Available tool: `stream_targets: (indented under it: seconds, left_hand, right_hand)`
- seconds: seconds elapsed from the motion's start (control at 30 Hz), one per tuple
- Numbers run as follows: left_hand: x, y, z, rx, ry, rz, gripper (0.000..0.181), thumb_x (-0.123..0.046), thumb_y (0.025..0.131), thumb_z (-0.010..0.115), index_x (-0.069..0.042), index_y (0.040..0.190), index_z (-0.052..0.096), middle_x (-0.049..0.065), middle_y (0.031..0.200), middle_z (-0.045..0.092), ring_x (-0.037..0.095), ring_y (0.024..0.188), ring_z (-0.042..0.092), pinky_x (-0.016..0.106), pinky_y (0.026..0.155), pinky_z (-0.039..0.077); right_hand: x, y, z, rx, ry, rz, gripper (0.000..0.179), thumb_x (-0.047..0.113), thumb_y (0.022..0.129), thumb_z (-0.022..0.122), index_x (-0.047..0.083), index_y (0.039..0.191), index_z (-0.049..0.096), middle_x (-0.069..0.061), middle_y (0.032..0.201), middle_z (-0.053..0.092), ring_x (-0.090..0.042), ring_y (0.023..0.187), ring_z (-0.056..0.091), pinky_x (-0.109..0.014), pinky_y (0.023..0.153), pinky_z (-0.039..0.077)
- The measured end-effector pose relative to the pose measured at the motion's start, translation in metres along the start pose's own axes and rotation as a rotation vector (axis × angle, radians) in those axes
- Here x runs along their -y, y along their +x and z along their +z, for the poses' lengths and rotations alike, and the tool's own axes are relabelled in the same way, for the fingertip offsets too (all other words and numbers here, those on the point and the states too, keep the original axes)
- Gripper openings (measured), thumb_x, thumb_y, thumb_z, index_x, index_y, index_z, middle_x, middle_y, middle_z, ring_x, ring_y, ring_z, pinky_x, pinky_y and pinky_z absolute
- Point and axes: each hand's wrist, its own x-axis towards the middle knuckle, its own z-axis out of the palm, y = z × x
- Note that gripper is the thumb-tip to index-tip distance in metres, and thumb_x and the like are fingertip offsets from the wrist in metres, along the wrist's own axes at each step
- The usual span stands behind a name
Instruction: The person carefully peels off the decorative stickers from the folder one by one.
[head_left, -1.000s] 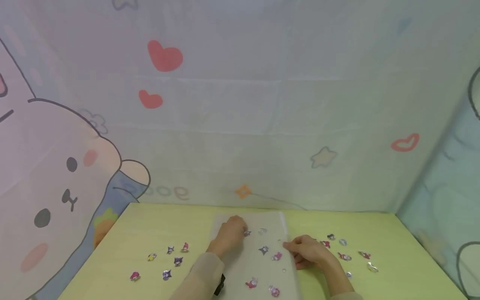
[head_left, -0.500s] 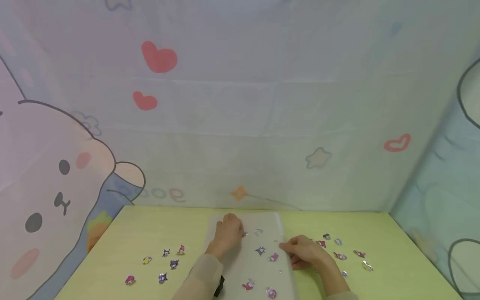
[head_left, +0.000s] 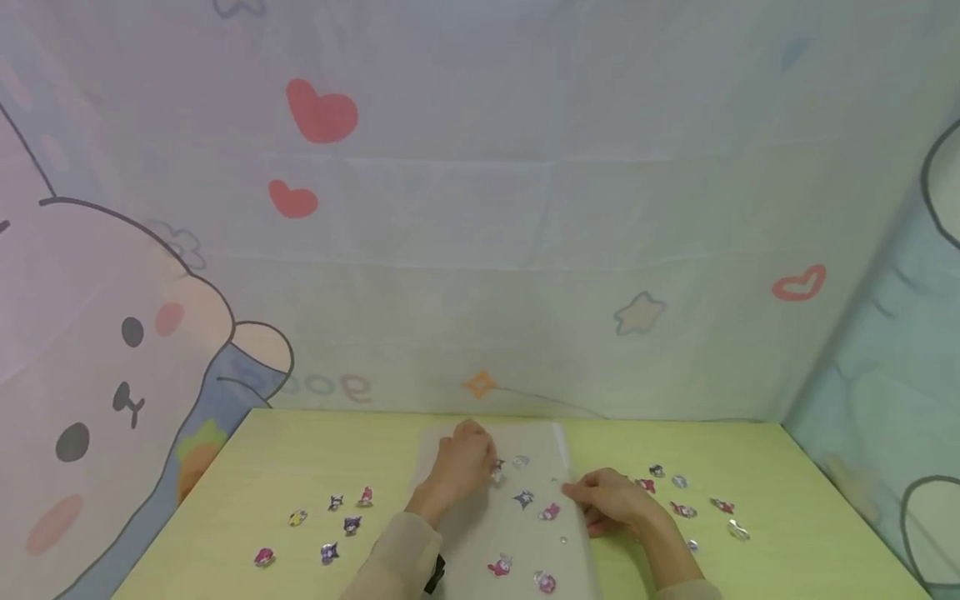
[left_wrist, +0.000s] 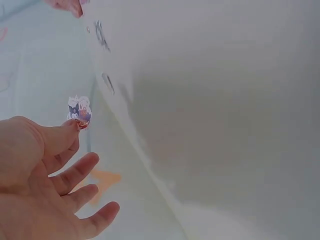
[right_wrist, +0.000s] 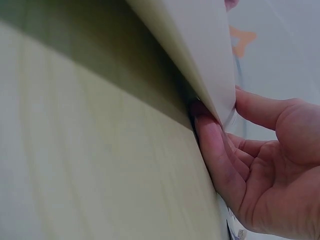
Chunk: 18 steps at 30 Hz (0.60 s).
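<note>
My left hand [head_left: 461, 467] pinches a small cartoon sticker [left_wrist: 80, 112] between thumb and forefinger, its other fingers spread in the left wrist view. The sticker shows a dark-eared figure with pink and white beside it. Hand and sticker are over the far left part of a white board [head_left: 517, 542], which carries several other stickers, among them a grey-purple one [head_left: 523, 499] and a pink one [head_left: 550, 512]. My right hand [head_left: 615, 500] grips the board's right edge. In the right wrist view, its thumb is at the board's face and a finger [right_wrist: 212, 145] reaches under the edge.
On the yellow table [head_left: 300, 450], several loose stickers lie left of the board, including a purple one [head_left: 352, 525]. More are scattered on the right, such as a pink one [head_left: 683, 509] and a silvery one [head_left: 738, 530]. A printed cloth backdrop [head_left: 465, 208] hangs behind the table.
The sticker at my left fingertips shows more of its face now, and that hand has shifted slightly. My right hand keeps its place at the board's edge. The head view has swayed a little.
</note>
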Motion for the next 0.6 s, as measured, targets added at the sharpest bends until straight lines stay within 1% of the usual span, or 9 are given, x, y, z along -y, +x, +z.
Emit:
stream_targets:
  seconds: [0.07, 0.13, 0.2, 0.27, 0.33, 0.43, 0.5, 0.57, 0.6]
  left_hand:
    - [0.002, -0.001, -0.007, 0.002, 0.017, 0.011, 0.015, -0.009, 0.091, 0.068, -0.013, 0.076, 0.063, 0.009, 0.113, 0.058, 0.030, 0.115, 0.050, 0.054, 0.087, 0.044]
    - [0.008, -0.002, -0.014, 0.003, 0.021, 0.006, 0.014, -0.010, 0.092, 0.066, -0.013, 0.078, 0.064, 0.009, 0.115, 0.058, 0.031, 0.118, 0.047, 0.055, 0.088, 0.043]
    - [0.018, -0.004, -0.019, 0.009, -0.001, -0.011, 0.014, -0.010, 0.093, 0.065, -0.012, 0.080, 0.064, 0.008, 0.117, 0.057, 0.034, 0.125, 0.043, 0.058, 0.093, 0.039]
    - [0.030, -0.008, -0.024, 0.017, -0.015, -0.033, 0.014, -0.011, 0.094, 0.064, -0.012, 0.080, 0.063, 0.007, 0.115, 0.056, 0.034, 0.127, 0.040, 0.059, 0.094, 0.037]
    - [0.042, -0.012, -0.029, 0.022, -0.016, -0.054, 0.015, -0.011, 0.095, 0.064, -0.012, 0.080, 0.062, 0.007, 0.115, 0.056, 0.037, 0.132, 0.036, 0.063, 0.097, 0.034]
    - [0.059, -0.020, -0.039, 0.020, 0.007, -0.085, 0.016, -0.011, 0.095, 0.064, -0.012, 0.079, 0.060, 0.006, 0.112, 0.054, 0.036, 0.127, 0.040, 0.061, 0.093, 0.036]
    - [0.070, -0.026, -0.046, 0.024, 0.020, -0.110, 0.017, -0.011, 0.095, 0.063, -0.013, 0.079, 0.059, 0.006, 0.113, 0.054, 0.037, 0.130, 0.037, 0.062, 0.094, 0.034]
    - [0.080, -0.032, -0.052, 0.018, 0.038, -0.135, 0.018, -0.010, 0.095, 0.063, -0.014, 0.078, 0.058, 0.005, 0.110, 0.053, 0.034, 0.124, 0.041, 0.059, 0.090, 0.036]
    - [0.085, -0.036, -0.055, 0.019, 0.042, -0.149, 0.018, -0.011, 0.096, 0.063, -0.014, 0.078, 0.058, 0.006, 0.112, 0.053, 0.035, 0.124, 0.041, 0.059, 0.090, 0.036]
  right_hand:
    - [-0.001, 0.000, 0.000, -0.001, 0.002, 0.002, 0.034, 0.031, 0.095, 0.065, -0.003, 0.098, 0.064, -0.010, 0.079, 0.063, -0.014, 0.058, 0.057, -0.029, 0.054, 0.054]
    - [-0.001, 0.001, 0.000, -0.002, 0.003, 0.004, 0.034, 0.031, 0.095, 0.065, -0.003, 0.098, 0.063, -0.011, 0.079, 0.063, -0.015, 0.058, 0.057, -0.029, 0.054, 0.054]
    - [-0.002, 0.001, 0.000, -0.003, 0.003, 0.005, 0.034, 0.031, 0.095, 0.065, -0.003, 0.099, 0.063, -0.011, 0.079, 0.062, -0.015, 0.058, 0.057, -0.030, 0.055, 0.054]
    - [-0.002, 0.002, 0.001, -0.005, 0.001, 0.007, 0.034, 0.031, 0.095, 0.065, -0.003, 0.099, 0.063, -0.011, 0.079, 0.062, -0.015, 0.058, 0.057, -0.030, 0.055, 0.055]
    - [-0.003, 0.002, 0.000, -0.008, -0.003, 0.008, 0.035, 0.031, 0.095, 0.065, -0.003, 0.099, 0.064, -0.011, 0.079, 0.062, -0.015, 0.058, 0.057, -0.030, 0.055, 0.055]
    - [-0.003, 0.003, 0.000, -0.009, -0.005, 0.010, 0.036, 0.032, 0.094, 0.066, -0.003, 0.100, 0.064, -0.011, 0.079, 0.062, -0.015, 0.058, 0.057, -0.029, 0.055, 0.054]
    - [-0.002, 0.003, 0.000, -0.007, -0.004, 0.011, 0.036, 0.032, 0.094, 0.066, -0.003, 0.101, 0.064, -0.011, 0.079, 0.062, -0.015, 0.058, 0.056, -0.029, 0.055, 0.054]
    - [-0.002, 0.003, 0.000, -0.002, 0.003, 0.012, 0.036, 0.032, 0.094, 0.066, -0.004, 0.101, 0.064, -0.011, 0.079, 0.062, -0.015, 0.058, 0.057, -0.029, 0.055, 0.054]
    - [-0.002, 0.002, -0.001, 0.000, 0.005, 0.011, 0.036, 0.032, 0.094, 0.066, -0.004, 0.101, 0.064, -0.011, 0.079, 0.062, -0.015, 0.059, 0.057, -0.029, 0.055, 0.054]
